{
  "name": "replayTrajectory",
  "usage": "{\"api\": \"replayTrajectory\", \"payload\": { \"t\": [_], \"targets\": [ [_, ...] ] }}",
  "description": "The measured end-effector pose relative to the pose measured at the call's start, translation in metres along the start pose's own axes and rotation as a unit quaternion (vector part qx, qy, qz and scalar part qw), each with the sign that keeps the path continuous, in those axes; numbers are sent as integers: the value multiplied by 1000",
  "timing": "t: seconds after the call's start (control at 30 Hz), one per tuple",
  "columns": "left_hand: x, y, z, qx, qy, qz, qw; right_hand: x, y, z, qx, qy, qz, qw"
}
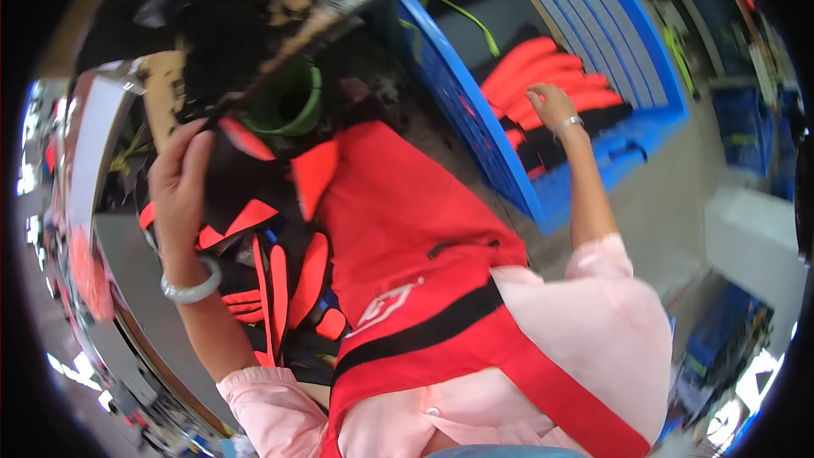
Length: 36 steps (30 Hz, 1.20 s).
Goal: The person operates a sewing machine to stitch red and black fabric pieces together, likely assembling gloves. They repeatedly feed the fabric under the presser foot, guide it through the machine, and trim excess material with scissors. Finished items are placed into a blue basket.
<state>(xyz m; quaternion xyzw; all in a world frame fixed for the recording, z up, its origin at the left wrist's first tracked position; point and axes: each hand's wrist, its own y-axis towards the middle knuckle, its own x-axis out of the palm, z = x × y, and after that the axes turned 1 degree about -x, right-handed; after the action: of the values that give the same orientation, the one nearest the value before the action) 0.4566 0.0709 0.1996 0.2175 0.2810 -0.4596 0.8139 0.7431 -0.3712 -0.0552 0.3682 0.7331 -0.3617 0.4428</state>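
My left hand [182, 174], a pale bangle on its wrist, is raised at the left with thumb and fingers pinched. They hold the edge of a black and orange fabric piece [246, 139], partly blurred. Below it lies a pile of black and orange glove-like pieces [278, 276], beside my red apron. At the upper right my right hand [555, 106] is over a blue plastic crate [509, 153], its fingers a little apart and nothing visible between them. Under that hand a stack of orange finger-shaped fabric pieces [532, 68] lies in the crate; whether it touches them I cannot tell.
A green bucket [312, 106] stands between the crate and the left worktable. Dark machinery and a worn board edge [318, 30] hang over the upper left. Pink plastic [89, 276] is at the far left. More blue crates [738, 131] stand at the right.
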Motion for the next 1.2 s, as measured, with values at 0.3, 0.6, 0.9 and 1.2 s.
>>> {"api": "replayTrajectory", "payload": {
  "t": [0.3, 0.6, 0.9, 1.2],
  "targets": [
    [6, 37, 27, 70, 32, 58, 995, -123, 9, -364, -389, 469, 3, 793],
    [-27, 65, 16, 15, 11, 33, 999, -132, 49, -413, -328, 521, -144, 775],
    [-41, 106, -7, -38, -69, -13, 997, -116, 82, -436, -284, 567, -140, 760],
    [-47, 125, -9, -70, -101, -21, 992, -117, 101, -445, -252, 603, -170, 737]
  ]
}}
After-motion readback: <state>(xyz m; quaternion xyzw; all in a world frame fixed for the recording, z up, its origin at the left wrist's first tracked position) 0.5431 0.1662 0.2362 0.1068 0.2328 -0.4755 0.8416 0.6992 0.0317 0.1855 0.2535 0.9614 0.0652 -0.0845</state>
